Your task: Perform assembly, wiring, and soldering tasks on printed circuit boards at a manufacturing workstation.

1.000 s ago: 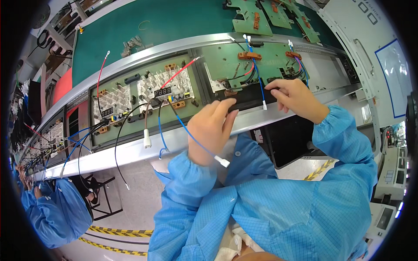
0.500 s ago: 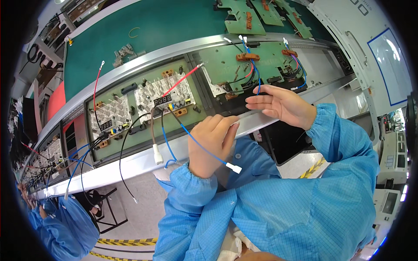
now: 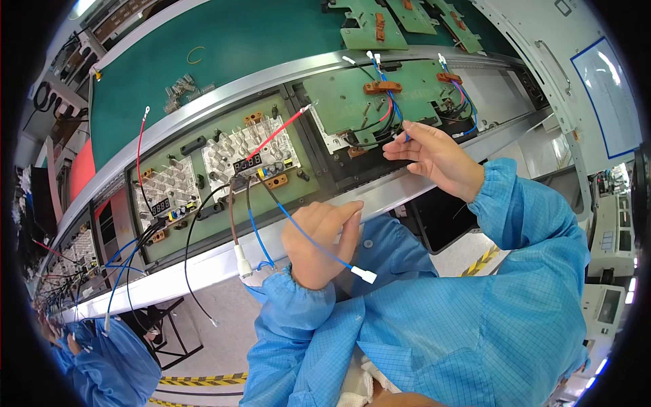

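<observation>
Head view: the right hand (image 3: 437, 157), upper right of centre, pinches a blue wire (image 3: 404, 125) between thumb and fingertips above a green board (image 3: 400, 91). The left hand (image 3: 319, 244), at centre, has its fingers loosely curled over the rail (image 3: 203, 268); whether it grips the blue lead (image 3: 308, 237) crossing it I cannot tell. That lead ends in a white connector (image 3: 364, 274). These wires look light, limp and thin; best held near the connector, not mid-length.

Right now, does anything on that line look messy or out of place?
Loose wires hang over the conveyor's front rail: a blue wire drapes across the left hand, and a black wire dangles free.
</observation>
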Available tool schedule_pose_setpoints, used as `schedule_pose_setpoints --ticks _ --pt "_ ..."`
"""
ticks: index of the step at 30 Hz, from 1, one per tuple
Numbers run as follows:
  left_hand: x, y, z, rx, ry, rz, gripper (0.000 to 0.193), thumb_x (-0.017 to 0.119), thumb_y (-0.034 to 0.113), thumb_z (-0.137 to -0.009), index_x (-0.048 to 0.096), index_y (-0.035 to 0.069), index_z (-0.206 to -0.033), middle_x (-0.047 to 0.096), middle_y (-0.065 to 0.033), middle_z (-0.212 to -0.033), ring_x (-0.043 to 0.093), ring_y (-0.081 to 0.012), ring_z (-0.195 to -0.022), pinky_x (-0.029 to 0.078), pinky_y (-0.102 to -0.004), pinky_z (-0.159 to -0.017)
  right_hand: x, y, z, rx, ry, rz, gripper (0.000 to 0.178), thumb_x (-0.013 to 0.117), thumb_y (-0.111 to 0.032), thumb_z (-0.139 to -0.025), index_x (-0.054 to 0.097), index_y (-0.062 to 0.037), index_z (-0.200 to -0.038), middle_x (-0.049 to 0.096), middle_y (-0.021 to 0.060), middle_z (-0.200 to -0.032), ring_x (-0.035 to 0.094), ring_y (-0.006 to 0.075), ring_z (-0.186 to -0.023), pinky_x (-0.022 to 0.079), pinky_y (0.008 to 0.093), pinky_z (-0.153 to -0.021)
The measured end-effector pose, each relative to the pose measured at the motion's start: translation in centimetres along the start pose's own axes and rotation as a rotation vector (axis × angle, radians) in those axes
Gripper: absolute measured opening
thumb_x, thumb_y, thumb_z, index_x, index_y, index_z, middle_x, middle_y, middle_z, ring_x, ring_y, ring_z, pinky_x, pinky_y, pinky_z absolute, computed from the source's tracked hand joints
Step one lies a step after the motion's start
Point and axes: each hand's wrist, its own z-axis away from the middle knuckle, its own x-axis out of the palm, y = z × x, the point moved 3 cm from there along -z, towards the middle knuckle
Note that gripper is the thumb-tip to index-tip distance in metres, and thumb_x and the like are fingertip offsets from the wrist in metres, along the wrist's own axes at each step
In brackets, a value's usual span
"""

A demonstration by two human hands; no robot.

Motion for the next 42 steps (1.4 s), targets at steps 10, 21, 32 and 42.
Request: schedule_pose_setpoints --ticks 10,21,32,42 --pt "-0.2 0.1 -0.1 0.012 -0.032 -0.056 0.017 0.07 0.004 -0.071 0.067 0.01 -0.086 0.058 -0.0047 -0.063 0.056 -0.0215 -0.056 0.042 -0.0331 -0.053 0.5 -0.3 0.0 -0.087 -0.046 0.106 0.027 0.048 -0.035 -0.098 0.054 -0.0095 -0.106 0.066 0.0112 -0.105 0.065 0.0173 -0.094 0.051 0.0225 -0.065" --pt "0.2 0.9 -0.6 -0.022 -0.088 -0.164 0.009 0.065 0.001 -0.076 0.068 0.006 -0.082 0.053 -0.0065 -0.059 0.05 -0.0207 -0.05 0.038 -0.0313 -0.049 -2.2 0.4 0.5 -0.29 -0.035 0.629 0.027 0.055 -0.011 -0.092 0.062 -0.0013 -0.116 0.066 0.0032 -0.076 0.058 0.0066 -0.066 0.048 0.0209 -0.059" --pt "0.1 0.8 -1.0 -0.082 -0.205 -0.282 0.033 0.067 0.006 -0.075 0.065 0.002 -0.108 0.06 -0.0145 -0.112 0.056 -0.0339 -0.102 0.046 -0.0401 -0.087 -23.1 -2.3 1.8 -0.954 0.715 0.674 0.02 0.048 -0.01 -0.094 0.059 -0.0017 -0.109 0.057 0.001 -0.088 0.053 0.0105 -0.084 0.044 0.0244 -0.075" --pt "1.1 1.6 1.2 -0.158 -0.436 -0.501 0.07 0.071 0.024 -0.077 0.043 -0.001 -0.136 0.042 -0.018 -0.142 0.04 -0.0339 -0.132 0.031 -0.0495 -0.107 -23.0 -2.6 -9.1 -0.2 0.062 0.525 0.047 0.063 -0.025 -0.088 0.054 -0.0015 -0.128 0.061 0.0089 -0.12 0.055 0.0156 -0.107 0.04 0.0296 -0.097"
